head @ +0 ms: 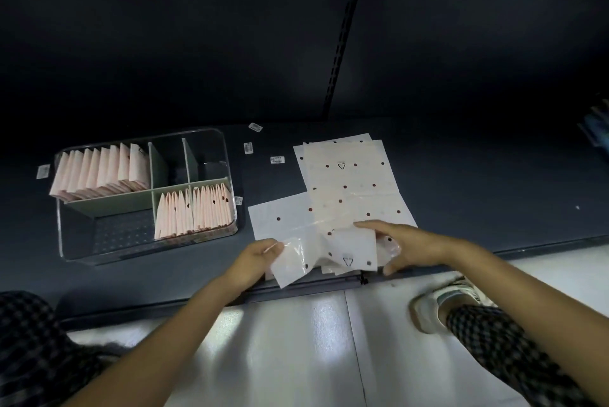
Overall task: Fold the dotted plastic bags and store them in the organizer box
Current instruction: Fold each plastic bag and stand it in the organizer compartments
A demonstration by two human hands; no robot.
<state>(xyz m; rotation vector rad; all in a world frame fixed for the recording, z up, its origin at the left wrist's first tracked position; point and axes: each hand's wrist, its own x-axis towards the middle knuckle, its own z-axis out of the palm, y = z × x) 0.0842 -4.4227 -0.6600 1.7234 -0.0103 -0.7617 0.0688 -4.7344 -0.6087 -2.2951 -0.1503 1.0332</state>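
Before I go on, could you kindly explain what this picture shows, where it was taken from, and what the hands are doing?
There is no machine here. The one picture comes from a camera worn on a person's head, looking forward and down at their own two bare hands.

They work over a dark shelf. On it, at left, stands a clear organizer box with dividers; three compartments hold folded bags standing in rows, the others look empty. To its right lies a pile of flat dotted bags. A few small stickers lie loose between them.

The left hand pinches the edge of one bag at the front of the pile, and the right hand lies over its other side with fingers outstretched, apparently mid-fold.
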